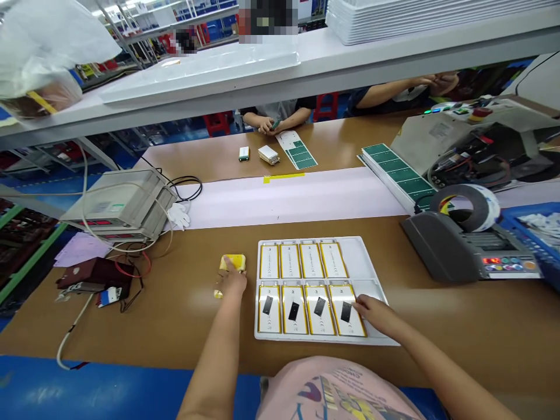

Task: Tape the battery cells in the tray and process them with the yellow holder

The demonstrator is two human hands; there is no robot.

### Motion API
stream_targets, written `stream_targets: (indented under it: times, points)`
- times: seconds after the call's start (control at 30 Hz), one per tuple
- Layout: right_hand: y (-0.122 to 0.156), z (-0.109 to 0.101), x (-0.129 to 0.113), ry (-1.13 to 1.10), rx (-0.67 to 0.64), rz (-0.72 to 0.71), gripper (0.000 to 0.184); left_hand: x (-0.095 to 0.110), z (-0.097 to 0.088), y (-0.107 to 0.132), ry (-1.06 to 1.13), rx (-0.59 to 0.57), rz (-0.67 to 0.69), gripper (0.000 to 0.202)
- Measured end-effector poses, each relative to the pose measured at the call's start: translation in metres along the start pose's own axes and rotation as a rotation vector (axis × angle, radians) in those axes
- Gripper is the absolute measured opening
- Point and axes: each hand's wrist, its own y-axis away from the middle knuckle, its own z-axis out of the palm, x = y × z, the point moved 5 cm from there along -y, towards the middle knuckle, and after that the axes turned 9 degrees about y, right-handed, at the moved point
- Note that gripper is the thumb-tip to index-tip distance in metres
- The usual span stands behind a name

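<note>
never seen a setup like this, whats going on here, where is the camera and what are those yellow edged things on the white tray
This one picture comes from a camera worn on a person's head, looking down at their own arms across a brown-topped workbench. In front of them is a white tray holding two rows of flat pouch batteries, which look like flat rectangular cells with yellow edges. The nearer row has black strips on top. The right hand touches the corner of the nearest row's last cell. The left hand rests on a yellow piece beside the tray; whether it grips it is unclear. To the right stands a grey tape dispenser with a roll on top. Across the bench, a co-worker's hands sit near some green-marked sheets.
</note>
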Motion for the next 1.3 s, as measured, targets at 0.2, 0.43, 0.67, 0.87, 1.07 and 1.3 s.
stream_targets:
  times: [0.2, 0.43, 0.67, 0.87, 1.07, 1.3]
  points:
    - [0.004, -0.005, -0.004, -0.197, -0.029, 0.012, 0.036, 0.009, -0.008, -0.002, -0.112, -0.153, 0.038, 0.053]
    - [0.027, -0.072, -0.047, -0.453, 0.044, -0.108, 0.035, 0.041, -0.039, 0.006, -0.102, -0.183, 0.104, 0.064]
    - [0.019, -0.088, -0.147, -0.488, 0.068, -0.363, 0.039, 0.052, 0.030, 0.099, 0.951, -1.126, -0.353, 0.044]
    - [0.022, -0.087, -0.179, -0.074, 0.122, -0.225, 0.036, 0.062, 0.073, 0.134, 1.411, -1.437, -0.406, 0.062]
    - [-0.012, -0.122, -0.098, 0.248, 0.331, 0.119, 0.040, 0.040, 0.074, 0.115, 1.458, -1.403, -0.497, 0.066]
    - [-0.052, -0.116, -0.052, 0.328, 0.339, 0.130, 0.037, 0.025, 0.081, 0.083, 1.446, -1.006, -0.631, 0.059]
